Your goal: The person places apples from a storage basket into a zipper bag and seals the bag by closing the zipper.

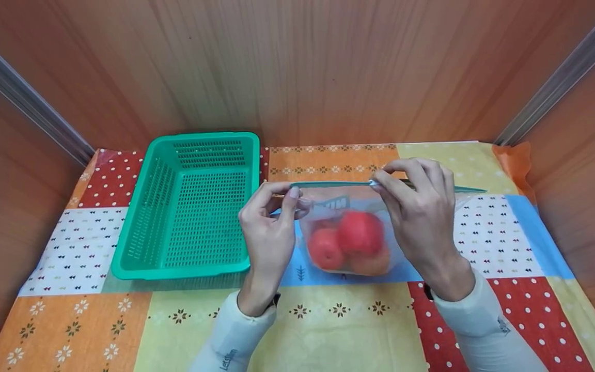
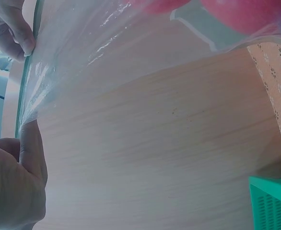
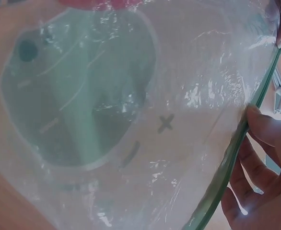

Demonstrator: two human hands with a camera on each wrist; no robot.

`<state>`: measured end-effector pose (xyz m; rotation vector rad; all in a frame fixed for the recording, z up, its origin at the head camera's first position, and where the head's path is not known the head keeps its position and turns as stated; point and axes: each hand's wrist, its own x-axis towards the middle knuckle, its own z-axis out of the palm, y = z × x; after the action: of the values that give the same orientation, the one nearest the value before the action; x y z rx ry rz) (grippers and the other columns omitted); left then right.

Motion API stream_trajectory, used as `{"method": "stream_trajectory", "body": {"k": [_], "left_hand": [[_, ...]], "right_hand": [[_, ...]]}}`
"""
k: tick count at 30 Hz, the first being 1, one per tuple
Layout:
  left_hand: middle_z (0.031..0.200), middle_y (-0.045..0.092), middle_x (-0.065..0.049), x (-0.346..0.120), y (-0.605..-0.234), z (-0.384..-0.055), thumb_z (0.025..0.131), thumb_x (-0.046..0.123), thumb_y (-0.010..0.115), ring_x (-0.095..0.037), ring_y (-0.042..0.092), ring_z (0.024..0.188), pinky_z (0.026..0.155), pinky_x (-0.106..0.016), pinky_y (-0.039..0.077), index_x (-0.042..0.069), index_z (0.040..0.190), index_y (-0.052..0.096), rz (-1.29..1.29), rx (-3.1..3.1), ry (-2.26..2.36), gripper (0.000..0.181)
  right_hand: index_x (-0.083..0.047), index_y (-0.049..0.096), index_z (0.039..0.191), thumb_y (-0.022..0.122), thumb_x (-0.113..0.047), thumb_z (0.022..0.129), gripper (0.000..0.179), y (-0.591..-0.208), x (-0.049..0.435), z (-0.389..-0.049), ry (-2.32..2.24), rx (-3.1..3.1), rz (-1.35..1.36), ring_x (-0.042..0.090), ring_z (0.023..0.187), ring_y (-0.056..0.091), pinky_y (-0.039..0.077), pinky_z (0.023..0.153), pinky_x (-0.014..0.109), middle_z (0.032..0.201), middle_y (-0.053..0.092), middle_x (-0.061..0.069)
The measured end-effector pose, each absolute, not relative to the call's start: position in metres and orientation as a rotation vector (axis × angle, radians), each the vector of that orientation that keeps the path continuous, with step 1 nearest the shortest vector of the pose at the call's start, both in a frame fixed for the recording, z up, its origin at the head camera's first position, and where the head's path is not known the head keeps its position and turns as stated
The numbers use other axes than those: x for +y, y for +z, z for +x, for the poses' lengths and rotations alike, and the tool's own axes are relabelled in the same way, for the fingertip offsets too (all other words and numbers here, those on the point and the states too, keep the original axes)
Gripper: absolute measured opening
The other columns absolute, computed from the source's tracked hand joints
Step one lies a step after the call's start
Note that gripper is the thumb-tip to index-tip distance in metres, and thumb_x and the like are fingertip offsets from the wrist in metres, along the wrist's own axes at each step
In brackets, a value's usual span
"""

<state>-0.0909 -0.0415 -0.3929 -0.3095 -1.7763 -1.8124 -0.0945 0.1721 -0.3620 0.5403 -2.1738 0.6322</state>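
Observation:
A clear zip bag with a green zip strip along its top hangs between my hands, holding several red apples. In the head view, my left hand pinches the left end of the strip between thumb and fingers. My right hand pinches the same strip farther right, and the strip's right end sticks out beyond it. Up close in the right wrist view, the green strip runs under the thumb, above a printed green patch on the bag. The left wrist view shows the film stretched and creased.
An empty green plastic basket stands to the left of the bag, close to my left hand. A patterned patchwork cloth covers the table. Wood-grain panels rise at the back and both sides.

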Motion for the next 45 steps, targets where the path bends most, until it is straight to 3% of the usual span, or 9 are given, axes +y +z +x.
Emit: {"method": "stream_trajectory", "body": {"k": [13, 45], "left_hand": [[0.087, 0.070, -0.019, -0.042, -0.393, -0.093, 0.099, -0.004, 0.069, -0.023, 0.075, 0.071, 0.067, -0.037, 0.065, -0.011, 0.100, 0.071, -0.313, -1.743, -1.826, 0.007], [0.085, 0.072, -0.017, -0.047, -0.396, -0.093, 0.099, -0.004, 0.070, -0.023, 0.075, 0.072, 0.069, -0.038, 0.065, -0.008, 0.101, 0.071, -0.280, -1.752, -1.821, 0.005]], "right_hand": [[-0.009, 0.084, 0.105, 0.081, -0.005, 0.092, 0.014, -0.363, 0.182, -0.095, 0.674, -2.127, 0.502, 0.036, 0.105, 0.059, 0.037, 0.094, 0.055, 0.106, 0.071, 0.011], [0.002, 0.080, 0.113, 0.080, -0.006, 0.094, 0.021, -0.369, 0.228, -0.092, 0.621, -2.229, 0.325, 0.042, 0.110, 0.056, 0.035, 0.095, 0.052, 0.111, 0.069, 0.022]]}}
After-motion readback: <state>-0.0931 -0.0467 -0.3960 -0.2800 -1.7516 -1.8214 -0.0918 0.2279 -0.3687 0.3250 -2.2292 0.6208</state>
